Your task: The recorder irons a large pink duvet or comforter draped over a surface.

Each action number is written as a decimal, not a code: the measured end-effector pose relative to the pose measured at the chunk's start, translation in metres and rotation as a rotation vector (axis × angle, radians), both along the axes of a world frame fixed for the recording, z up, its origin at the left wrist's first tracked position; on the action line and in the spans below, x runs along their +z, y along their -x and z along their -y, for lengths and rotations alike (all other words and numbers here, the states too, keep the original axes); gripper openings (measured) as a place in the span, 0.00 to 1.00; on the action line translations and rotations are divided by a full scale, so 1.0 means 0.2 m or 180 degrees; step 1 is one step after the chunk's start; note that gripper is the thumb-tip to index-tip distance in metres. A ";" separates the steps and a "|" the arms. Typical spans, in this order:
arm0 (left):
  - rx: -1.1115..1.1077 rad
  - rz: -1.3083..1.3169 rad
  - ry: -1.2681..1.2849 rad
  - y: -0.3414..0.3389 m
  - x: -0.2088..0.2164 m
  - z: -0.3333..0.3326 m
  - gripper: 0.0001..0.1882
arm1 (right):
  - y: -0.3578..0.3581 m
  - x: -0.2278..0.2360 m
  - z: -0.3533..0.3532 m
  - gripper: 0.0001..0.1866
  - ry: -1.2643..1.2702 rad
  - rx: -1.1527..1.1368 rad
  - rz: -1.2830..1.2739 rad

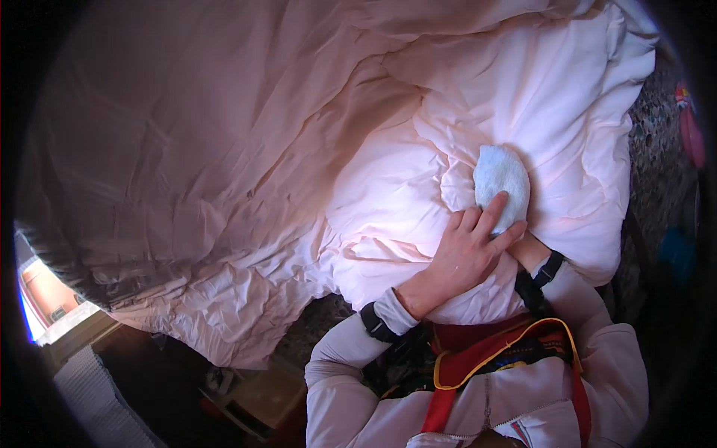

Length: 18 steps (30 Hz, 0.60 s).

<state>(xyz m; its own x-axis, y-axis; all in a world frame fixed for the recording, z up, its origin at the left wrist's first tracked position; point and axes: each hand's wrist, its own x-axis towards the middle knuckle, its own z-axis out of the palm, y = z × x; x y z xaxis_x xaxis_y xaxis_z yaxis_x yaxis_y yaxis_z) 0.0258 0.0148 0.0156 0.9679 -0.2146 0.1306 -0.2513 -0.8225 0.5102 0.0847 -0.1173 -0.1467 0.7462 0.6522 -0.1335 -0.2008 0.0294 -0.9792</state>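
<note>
A small light-blue, terry-like cloth piece [502,173], rounded like a sock or mitt, lies over the pale pink quilt [388,164] right of centre. My left hand [459,257] reaches up from the lower left, back upward. Its index finger lies on the cloth, and its thumb is at the cloth's lower edge; the other fingers bend toward the quilt. From the lower right comes my right wrist [529,250]. Most of my right hand is hidden behind my left hand and the blue cloth, which seems to cover it, so its fingers do not show.
The quilt spreads far to the left in wrinkled folds, its lower edge hanging. Along the right is a dark speckled surface [650,142] with a pink-red object [693,131] and a blurred blue object [676,252]. A pale ribbed item [101,396] sits lower left.
</note>
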 end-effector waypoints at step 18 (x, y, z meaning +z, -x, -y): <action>-0.0020 0.0256 0.0136 0.00 -0.03 0.01 0.27 | -0.08 -0.12 0.03 0.35 -0.0481 0.0242 -0.0159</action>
